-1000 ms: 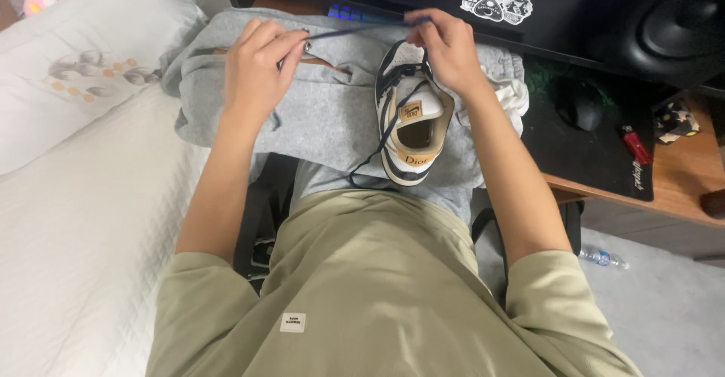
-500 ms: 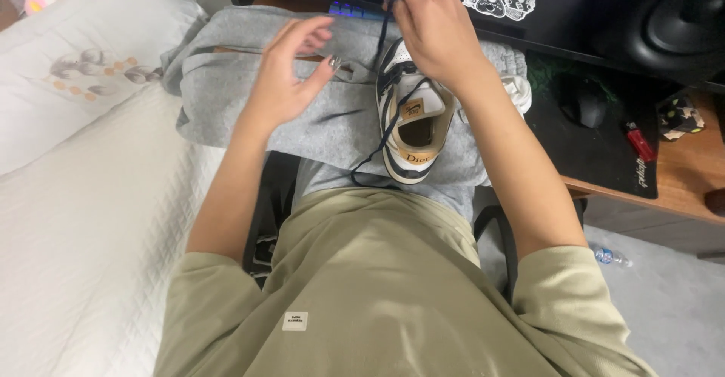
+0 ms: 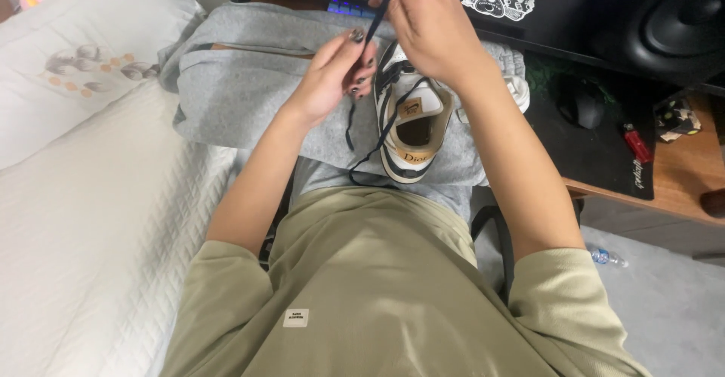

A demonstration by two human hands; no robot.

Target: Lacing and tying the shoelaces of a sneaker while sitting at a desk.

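Dark lace point(image 3: 368, 41) now pinched by both hands' fingers: left hand point(image 3: 332, 75) has joined right hand point(image 3: 427, 22).

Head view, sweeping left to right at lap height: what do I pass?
White pillow → left hand pinching the dark lace → sneaker on the grey lap → computer mouse → red lighter.

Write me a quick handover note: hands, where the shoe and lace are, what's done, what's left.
Left hand: fingers pinch the dark lace low down, above the lap.
Right hand: raised, grip on the lace's upper end, pulling it taut.
Sneaker: white, black and tan, on the grey-trousered lap, opening toward the body; loose lace trails down its left side.
Done: lace partly threaded near the toe, as far as visible.
Left: lacing looks unfinished; no knot seen.
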